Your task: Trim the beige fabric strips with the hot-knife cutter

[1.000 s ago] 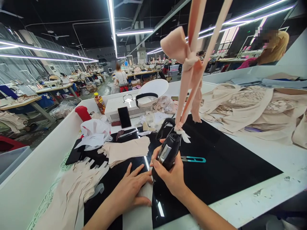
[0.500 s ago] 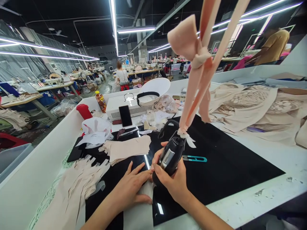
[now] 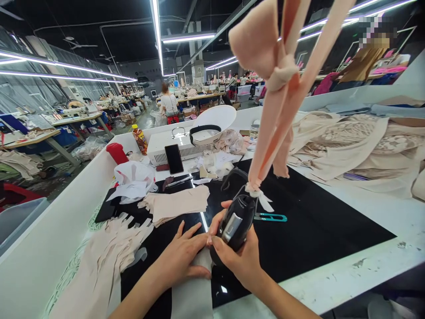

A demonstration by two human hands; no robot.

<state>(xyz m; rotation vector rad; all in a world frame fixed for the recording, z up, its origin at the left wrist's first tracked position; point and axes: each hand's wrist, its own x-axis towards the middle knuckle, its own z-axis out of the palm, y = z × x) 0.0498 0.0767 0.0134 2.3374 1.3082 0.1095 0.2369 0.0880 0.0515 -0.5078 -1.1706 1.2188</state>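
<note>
My right hand (image 3: 241, 254) is wrapped round a black handheld electric tool (image 3: 236, 221) with a silver plate on its side; its working end is hidden low at the fingers. Peach fabric strips (image 3: 270, 128), knotted in places, run from the tool's top up out of view. My left hand (image 3: 186, 254) lies flat with fingers spread on a pale fabric piece (image 3: 192, 294), its index fingertip close beside the tool. Beyond that hand rests a stack of cut beige fabric (image 3: 181, 204). Teal thread snips (image 3: 272, 217) lie right of the tool.
A black board (image 3: 318, 239) covers much of the white table. Beige strips (image 3: 96, 266) pile up on the left, and beige garments (image 3: 358, 146) heap on the right. Behind are a phone (image 3: 174, 159), a white machine box (image 3: 159, 146), a bottle (image 3: 140, 139) and a plastic bag (image 3: 134, 177).
The tool and right hand have shifted very slightly, and the hanging strips swing a little nearer. My left hand stays nearly in place on the fabric. The camera view has tilted slightly.
</note>
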